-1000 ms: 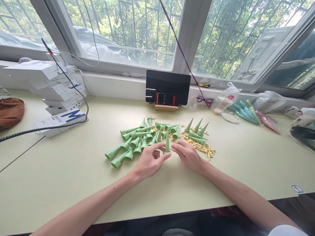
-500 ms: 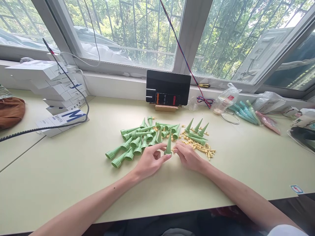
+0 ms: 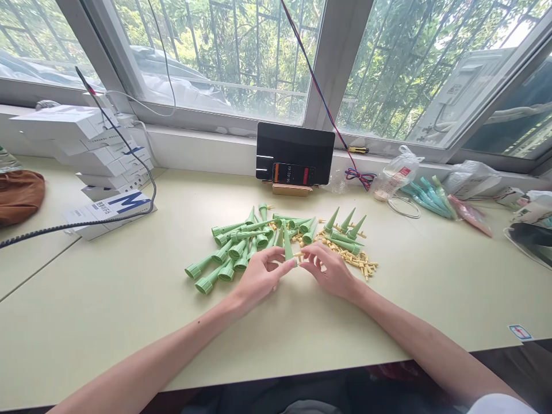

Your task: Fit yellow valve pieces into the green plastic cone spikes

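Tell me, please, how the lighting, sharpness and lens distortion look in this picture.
Head view: soft daylight from the windows, sky blown out at top right; faint shadows under the left hand and right hand; green spike sharp, no motion blur; window frames splay from wide-angle distortion.

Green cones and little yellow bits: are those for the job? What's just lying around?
In use: green cone in left hand, right hand beside it, green cone pile, yellow bits.
Lying about: white boxes, phone, tablet, plastic bags, brown pouch.
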Demonstrator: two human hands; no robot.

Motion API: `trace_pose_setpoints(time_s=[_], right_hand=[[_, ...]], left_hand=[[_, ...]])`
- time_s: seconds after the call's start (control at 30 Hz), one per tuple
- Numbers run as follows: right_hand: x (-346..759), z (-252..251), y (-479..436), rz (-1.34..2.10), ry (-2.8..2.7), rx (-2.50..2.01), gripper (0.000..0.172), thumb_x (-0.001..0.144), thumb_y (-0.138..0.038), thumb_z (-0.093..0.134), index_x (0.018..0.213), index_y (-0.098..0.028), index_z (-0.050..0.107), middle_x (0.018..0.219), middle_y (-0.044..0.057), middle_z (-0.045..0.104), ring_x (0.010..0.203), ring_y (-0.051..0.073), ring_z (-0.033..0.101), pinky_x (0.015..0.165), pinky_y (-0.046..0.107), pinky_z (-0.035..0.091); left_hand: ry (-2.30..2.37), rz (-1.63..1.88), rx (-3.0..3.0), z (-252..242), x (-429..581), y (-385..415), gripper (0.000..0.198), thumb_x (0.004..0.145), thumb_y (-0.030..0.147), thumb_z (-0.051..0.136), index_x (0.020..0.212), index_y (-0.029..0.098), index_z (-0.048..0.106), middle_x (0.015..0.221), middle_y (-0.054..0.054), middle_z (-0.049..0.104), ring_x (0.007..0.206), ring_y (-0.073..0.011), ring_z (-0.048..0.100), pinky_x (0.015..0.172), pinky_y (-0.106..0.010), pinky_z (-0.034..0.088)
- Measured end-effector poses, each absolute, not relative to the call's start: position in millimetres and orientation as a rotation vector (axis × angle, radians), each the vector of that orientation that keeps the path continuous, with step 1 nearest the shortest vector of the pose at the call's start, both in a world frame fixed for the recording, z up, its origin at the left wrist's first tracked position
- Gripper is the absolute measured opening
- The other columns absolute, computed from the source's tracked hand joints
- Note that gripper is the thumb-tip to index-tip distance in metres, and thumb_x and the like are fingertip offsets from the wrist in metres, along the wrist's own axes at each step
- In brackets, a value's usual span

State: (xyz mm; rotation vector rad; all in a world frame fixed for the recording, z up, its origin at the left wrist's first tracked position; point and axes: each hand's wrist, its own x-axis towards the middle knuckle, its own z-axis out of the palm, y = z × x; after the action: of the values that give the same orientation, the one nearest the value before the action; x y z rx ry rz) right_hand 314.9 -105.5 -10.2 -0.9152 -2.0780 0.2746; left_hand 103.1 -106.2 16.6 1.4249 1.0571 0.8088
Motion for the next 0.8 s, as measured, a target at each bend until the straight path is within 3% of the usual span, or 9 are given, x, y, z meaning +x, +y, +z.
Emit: trace_pose_setpoints(time_s=[0.37,0.8], right_hand=[[316.1,-12.6,-103.6,0.108,-2.131,-0.848,0.011,0.099,-0.021,0.051,0.109,-0.022,0.056,0.087,0.006,0.061,0.071,0.016,0.058,0.060,0.027,0.047],[319.5,-15.1,-105.2,0.077,-2.148,-0.812,0.006,0.099,-0.020,0.050,0.104,-0.021,0.054,0.083,0.004,0.058,0.062,0.013,0.050,0.055,0.025,0.039]], left_hand=[[1.002,0.778,1.403,15.3,103.6,-105.4,0.040,0.082,0.054,0.066,0.099,0.018,0.061,0.077,0.001,0.065,0.042,-0.0054,0.040,0.038,-0.020,0.034],[0.974,0.774,1.559,15.1,101.7,-107.2,0.044,0.084,0.051,0.064,0.111,0.016,0.063,0.083,-0.001,0.059,0.049,-0.0062,0.042,0.042,-0.020,0.034]])
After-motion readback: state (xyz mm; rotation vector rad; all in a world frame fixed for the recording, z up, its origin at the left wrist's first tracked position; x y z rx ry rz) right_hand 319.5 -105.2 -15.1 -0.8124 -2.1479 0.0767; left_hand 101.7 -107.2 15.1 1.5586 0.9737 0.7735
